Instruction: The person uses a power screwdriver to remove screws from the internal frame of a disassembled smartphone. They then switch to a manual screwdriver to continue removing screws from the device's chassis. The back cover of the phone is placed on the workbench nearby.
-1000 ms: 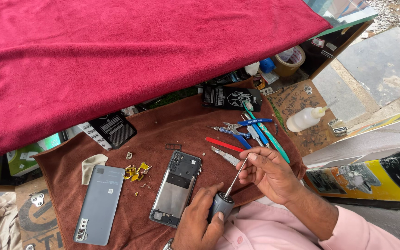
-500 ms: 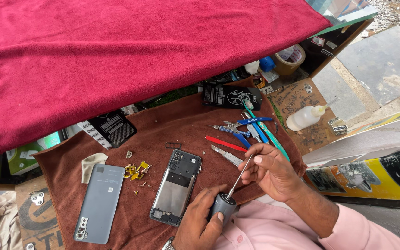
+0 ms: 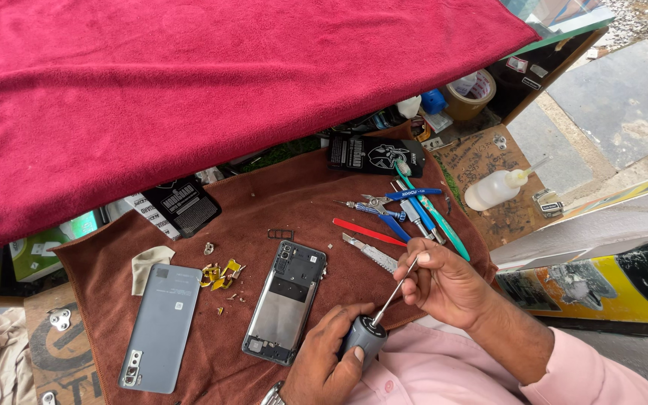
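My left hand (image 3: 324,358) is wrapped round a small grey pot (image 3: 364,335) at about 6 o'clock on the worktop (image 3: 294,202), thumb laid over its side, fingers closed about it. My right hand (image 3: 448,283), at roughly 4 o'clock from the pot, pinches the top of a thin metal rod (image 3: 394,292) between thumb and fingertips; the rod slants down to 8 o'clock and its tip sits in the pot's mouth. I cannot make out what is inside the pot, since the opening is too small in this view, but it may be paste or glue. Just left of the pot, at 9 o'clock, lies an opened phone (image 3: 286,304) with its inner frame facing up, and further out at 9 o'clock rests its grey back cover (image 3: 160,326), apart from it. Yellow scraps (image 3: 219,276) lie between the two, toward 11 o'clock. At 1 o'clock is a cluster of tools (image 3: 406,214) with red, blue and teal handles, and beyond them a squeeze bottle (image 3: 496,187). To do this well, I judge I should hold the pot steady and upright, keep the rod pinched near its top for fine control, and lift it straight out along its own slant so nothing drips on the cloth or the open phone.
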